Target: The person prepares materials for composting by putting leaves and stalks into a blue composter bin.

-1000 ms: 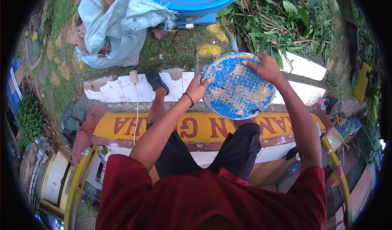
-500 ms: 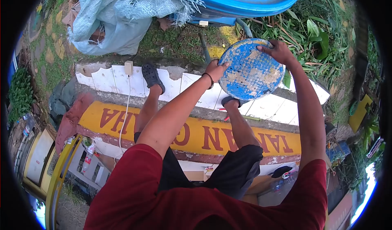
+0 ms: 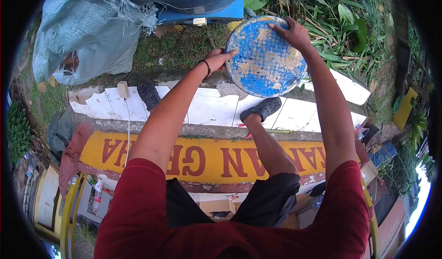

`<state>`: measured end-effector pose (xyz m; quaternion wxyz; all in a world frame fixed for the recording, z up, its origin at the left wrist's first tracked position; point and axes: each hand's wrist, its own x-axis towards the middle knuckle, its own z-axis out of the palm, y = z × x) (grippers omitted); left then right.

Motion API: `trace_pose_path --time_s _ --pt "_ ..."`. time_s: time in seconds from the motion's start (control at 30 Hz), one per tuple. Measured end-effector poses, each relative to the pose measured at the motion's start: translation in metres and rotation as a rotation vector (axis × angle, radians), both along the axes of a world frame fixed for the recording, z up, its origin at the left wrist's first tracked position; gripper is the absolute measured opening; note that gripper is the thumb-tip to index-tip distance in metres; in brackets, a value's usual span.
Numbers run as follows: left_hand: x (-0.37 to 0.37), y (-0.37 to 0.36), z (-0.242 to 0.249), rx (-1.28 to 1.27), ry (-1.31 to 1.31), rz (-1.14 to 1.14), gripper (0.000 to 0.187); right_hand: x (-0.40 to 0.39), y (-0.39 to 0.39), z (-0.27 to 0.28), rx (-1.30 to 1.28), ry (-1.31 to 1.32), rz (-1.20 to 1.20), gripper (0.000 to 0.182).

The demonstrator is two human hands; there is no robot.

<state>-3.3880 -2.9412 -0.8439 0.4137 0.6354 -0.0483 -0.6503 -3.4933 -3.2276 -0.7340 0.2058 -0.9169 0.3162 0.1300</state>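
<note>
I hold a round blue lid (image 3: 265,59) with worn, flaking paint out in front of me with both hands. My left hand (image 3: 218,58) grips its left edge and has a dark band at the wrist. My right hand (image 3: 288,32) grips its upper right edge. The lid is tilted with its flat face toward me, above the white tiled wall top (image 3: 209,108) that I stand on. Just beyond the lid is a big blue drum (image 3: 198,1).
My feet in dark clogs (image 3: 264,108) stand on the tiled wall top, above a yellow band with red letters (image 3: 202,158). A pale woven sack (image 3: 87,33) lies at the left on grass. Leafy plants (image 3: 340,24) crowd the right. A long drop lies below.
I have stepped forward onto the wall top with my right foot. Both hands have carried the lid up and forward, closer to the blue drum.
</note>
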Motion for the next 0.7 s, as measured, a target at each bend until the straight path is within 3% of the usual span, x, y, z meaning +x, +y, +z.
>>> trace_pose_path --time_s 0.03,0.1,0.17,0.23,0.3,0.37,0.43,0.47,0.5,0.57,0.6,0.7 --pt "0.003 -0.005 0.006 -0.005 0.004 -0.012 0.04 -0.015 -0.008 -0.008 -0.005 0.004 -0.012 0.09" --pt "0.008 -0.015 0.019 0.007 -0.272 -0.177 0.049 -0.05 -0.022 -0.02 -0.09 -0.239 -0.143 0.084" --pt "0.003 -0.015 0.02 -0.032 -0.282 -0.211 0.053 -0.09 -0.019 -0.026 0.095 -0.189 -0.502 0.069" --pt "-0.006 -0.017 0.031 0.05 -0.316 -0.16 0.049 -0.105 -0.01 -0.028 0.207 -0.28 -0.581 0.067" --pt "-0.008 -0.017 0.038 0.055 -0.354 -0.199 0.051 -0.1 -0.003 -0.021 0.14 -0.295 -0.523 0.068" --pt "0.01 -0.01 0.035 0.162 -0.465 -0.22 0.054 -0.096 0.005 -0.023 0.278 -0.299 -0.569 0.069" --pt "0.038 0.003 0.007 0.043 -0.554 -0.238 0.057 -0.1 0.023 -0.022 0.332 -0.335 -0.625 0.07" --pt "0.049 -0.002 0.024 0.082 -0.482 -0.267 0.066 -0.099 0.035 -0.002 0.423 -0.303 -0.653 0.072" --pt "0.051 -0.001 0.009 0.074 -0.482 -0.275 0.066 -0.106 0.037 -0.034 0.339 -0.291 -0.665 0.075" --pt "0.058 0.003 -0.03 0.093 -0.616 -0.296 0.077 -0.105 0.039 -0.031 0.3 -0.322 -0.675 0.077" --pt "0.045 -0.005 -0.006 0.053 -0.569 -0.251 0.085 -0.103 0.035 -0.035 0.3 -0.333 -0.68 0.077" --pt "0.034 -0.018 0.004 0.073 -0.587 -0.243 0.084 -0.103 0.018 -0.051 0.209 -0.368 -0.73 0.074"
